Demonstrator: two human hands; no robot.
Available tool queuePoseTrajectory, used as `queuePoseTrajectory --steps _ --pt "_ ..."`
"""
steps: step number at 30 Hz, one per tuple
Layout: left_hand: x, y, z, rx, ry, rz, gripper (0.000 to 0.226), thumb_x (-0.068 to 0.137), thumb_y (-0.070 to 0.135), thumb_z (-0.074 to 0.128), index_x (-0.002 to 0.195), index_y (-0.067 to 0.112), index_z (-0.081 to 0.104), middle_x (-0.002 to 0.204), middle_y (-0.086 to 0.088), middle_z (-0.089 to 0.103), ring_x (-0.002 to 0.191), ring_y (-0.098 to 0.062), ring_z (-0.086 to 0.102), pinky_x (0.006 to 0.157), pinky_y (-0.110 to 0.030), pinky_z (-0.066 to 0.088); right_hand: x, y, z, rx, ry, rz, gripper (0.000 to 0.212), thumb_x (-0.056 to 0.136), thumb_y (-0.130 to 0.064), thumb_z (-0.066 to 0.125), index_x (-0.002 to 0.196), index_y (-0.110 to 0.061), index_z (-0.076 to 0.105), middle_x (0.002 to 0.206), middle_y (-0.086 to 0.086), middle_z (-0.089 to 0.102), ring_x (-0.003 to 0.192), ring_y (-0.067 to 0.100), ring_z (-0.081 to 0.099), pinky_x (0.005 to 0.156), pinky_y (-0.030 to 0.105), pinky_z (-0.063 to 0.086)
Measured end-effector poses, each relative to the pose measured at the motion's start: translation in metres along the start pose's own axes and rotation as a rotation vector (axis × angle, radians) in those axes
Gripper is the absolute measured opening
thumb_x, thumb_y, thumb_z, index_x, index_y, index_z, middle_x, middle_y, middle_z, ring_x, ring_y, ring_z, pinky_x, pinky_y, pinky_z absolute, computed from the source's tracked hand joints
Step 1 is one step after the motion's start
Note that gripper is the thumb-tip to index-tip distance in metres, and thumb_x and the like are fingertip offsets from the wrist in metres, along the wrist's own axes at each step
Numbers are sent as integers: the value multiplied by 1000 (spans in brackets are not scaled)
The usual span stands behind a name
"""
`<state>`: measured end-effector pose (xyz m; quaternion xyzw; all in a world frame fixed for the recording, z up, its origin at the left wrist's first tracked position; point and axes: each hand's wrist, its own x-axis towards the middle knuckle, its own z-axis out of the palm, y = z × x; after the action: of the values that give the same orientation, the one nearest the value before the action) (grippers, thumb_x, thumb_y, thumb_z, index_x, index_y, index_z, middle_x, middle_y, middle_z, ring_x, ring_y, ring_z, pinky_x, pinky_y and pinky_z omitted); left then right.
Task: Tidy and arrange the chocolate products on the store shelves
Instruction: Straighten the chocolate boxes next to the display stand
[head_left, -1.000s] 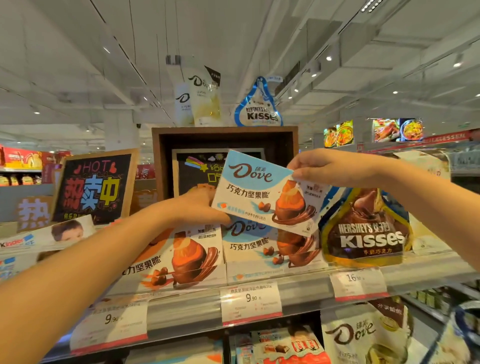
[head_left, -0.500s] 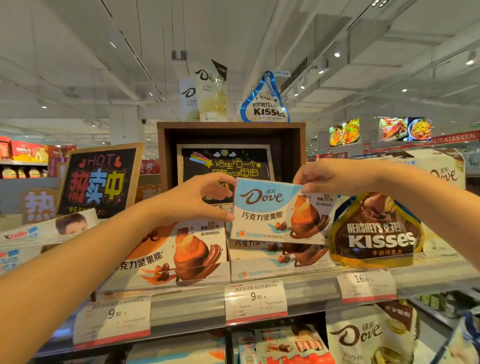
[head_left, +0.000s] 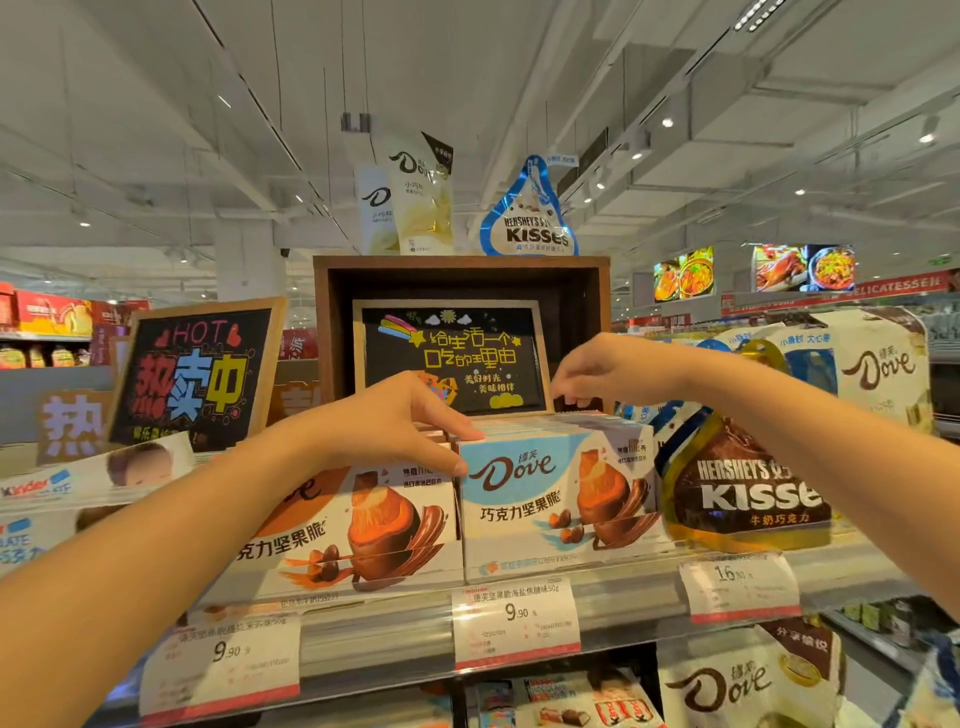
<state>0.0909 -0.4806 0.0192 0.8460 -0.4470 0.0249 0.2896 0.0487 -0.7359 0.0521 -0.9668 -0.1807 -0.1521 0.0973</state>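
My left hand (head_left: 405, 426) presses straight fingers on the blue Dove box (head_left: 558, 499); right hand (head_left: 608, 371) hovers, loosely curled, holding nothing. I judge a hard shove could tip the front box off the shelf (head_left: 623, 597).

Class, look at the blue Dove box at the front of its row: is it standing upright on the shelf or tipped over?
Upright. The blue Dove box stands face-forward with its bottom edge on the shelf.
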Motion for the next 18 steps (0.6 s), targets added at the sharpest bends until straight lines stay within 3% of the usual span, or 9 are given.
queuePoseTrajectory --steps 6,11,18 --pt "0 -2 -1 8 -5 3 32 75 18 74 105 28 69 103 22 66 106 10 55 84 -7 45 37 0 13 -118 -147 -11 21 89 -11 58 108 -10 68 105 4 67 83 5 56 73 9 42" --pt "-1 -2 0 -16 -6 -3 35 76 17 74 110 21 69 111 11 67 109 2 57 88 -12 47 44 1 7 -115 -222 8 23 91 -17 57 111 -11 66 98 -5 61 88 5 55 73 9 40" --pt "-2 -2 0 -17 -10 7 34 76 19 74 109 24 68 111 9 68 108 2 58 89 -14 48 50 4 13 -99 -233 19 22 92 -18 56 110 -11 65 98 -5 60 90 8 54 74 11 41"
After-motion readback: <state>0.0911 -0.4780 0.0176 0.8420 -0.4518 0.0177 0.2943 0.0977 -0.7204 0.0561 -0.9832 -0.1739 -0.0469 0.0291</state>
